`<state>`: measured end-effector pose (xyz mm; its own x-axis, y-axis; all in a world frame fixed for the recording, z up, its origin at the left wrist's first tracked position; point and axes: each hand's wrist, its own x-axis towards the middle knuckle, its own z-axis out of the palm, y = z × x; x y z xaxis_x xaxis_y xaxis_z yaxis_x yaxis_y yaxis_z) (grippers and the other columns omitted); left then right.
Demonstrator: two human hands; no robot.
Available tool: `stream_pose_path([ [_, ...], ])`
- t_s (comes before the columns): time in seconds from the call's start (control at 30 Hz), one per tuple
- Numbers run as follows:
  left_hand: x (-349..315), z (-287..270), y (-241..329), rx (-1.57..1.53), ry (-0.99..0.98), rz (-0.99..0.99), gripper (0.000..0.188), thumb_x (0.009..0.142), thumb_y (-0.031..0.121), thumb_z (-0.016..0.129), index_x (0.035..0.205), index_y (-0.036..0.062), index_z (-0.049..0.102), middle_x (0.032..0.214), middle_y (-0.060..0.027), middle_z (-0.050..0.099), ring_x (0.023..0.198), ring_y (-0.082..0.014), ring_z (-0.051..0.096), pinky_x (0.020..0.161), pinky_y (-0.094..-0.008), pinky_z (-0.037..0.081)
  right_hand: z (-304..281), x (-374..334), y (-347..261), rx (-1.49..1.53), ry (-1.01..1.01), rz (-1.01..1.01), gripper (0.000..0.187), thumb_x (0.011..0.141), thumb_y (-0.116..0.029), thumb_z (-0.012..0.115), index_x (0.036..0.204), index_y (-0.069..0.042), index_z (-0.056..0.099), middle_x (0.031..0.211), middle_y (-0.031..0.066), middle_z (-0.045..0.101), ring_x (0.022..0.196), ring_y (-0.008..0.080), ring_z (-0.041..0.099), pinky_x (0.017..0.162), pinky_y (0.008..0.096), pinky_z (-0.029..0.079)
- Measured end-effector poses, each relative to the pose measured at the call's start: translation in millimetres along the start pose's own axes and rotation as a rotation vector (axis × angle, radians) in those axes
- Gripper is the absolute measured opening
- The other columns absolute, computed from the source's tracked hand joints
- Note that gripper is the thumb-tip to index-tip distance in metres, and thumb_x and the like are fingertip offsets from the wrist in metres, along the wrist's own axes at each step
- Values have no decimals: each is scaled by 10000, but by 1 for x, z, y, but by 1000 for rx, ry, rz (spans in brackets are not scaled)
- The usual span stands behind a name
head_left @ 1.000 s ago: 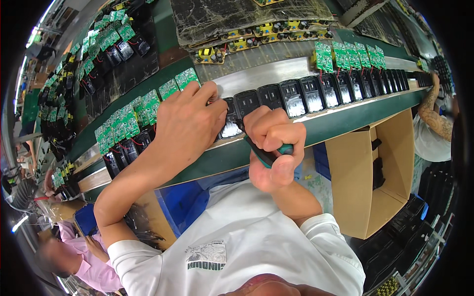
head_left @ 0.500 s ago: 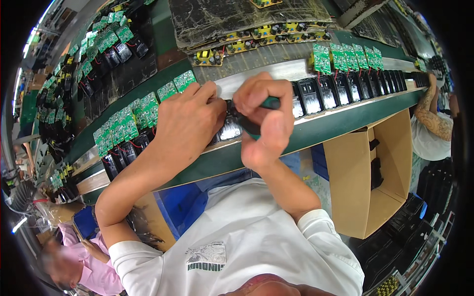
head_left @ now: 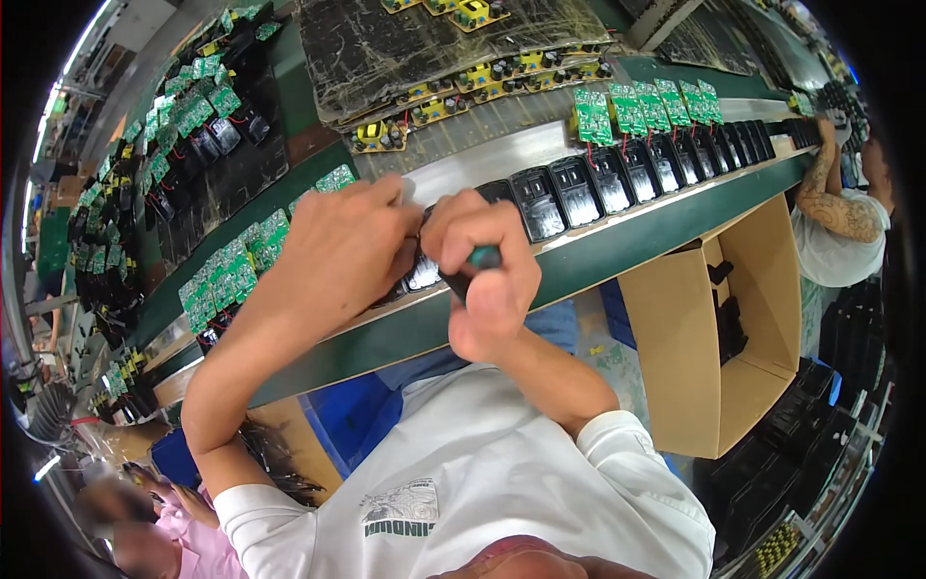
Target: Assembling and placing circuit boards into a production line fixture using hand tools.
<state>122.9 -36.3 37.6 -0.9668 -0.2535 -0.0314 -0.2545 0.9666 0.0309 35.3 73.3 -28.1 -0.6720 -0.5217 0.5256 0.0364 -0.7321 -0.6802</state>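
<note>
Side by side, both my hands work over a row of open black plastic cases (head_left: 582, 190) along the bench edge. My right hand (head_left: 494, 227) is closed around dark-green-handled pliers (head_left: 484, 258); one rounded handle end shows, while the jaws are hidden. My left hand (head_left: 338, 246) bends its fingers down at a black case (head_left: 422, 275) with a shiny inner face. The left fingertips are out of sight, and what they pinch cannot be made out. Green circuit boards (head_left: 236, 265) stand by the cases beyond my left forearm.
More green boards (head_left: 637, 108) wired to cases stand at right. Stacked dark sheets (head_left: 444, 58) carry yellow-and-black component boards behind. An open cardboard box (head_left: 666, 357) and a blue bin (head_left: 352, 425) sit below the bench edge. Other people are at far right and lower left.
The bench and cases have shifted leftward in view, and my hands with them. My right hand has turned the pliers; both green handles showed before, now mainly one end does.
</note>
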Motion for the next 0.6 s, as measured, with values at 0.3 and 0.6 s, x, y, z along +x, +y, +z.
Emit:
stream_pose_path([
  [0.3,63,-2,-58,-277,-117,82,310,738,233,861,971,82,724,1011,-27,693,821,-221,656,703,-358,505,-9,-3,1,-66,-202,-144,136,936,-163,517,961,-33,550,815,73,548,713,195,443,667,326,415],
  [0.6,200,12,-51,81,503,-81,267,912,337,742,1066,119,731,1067,-65,630,944,-275,671,800,-421,563,-17,10,-35,-43,-225,-149,249,859,-119,596,1079,-3,580,843,88,581,713,188,477,658,322,432],
])
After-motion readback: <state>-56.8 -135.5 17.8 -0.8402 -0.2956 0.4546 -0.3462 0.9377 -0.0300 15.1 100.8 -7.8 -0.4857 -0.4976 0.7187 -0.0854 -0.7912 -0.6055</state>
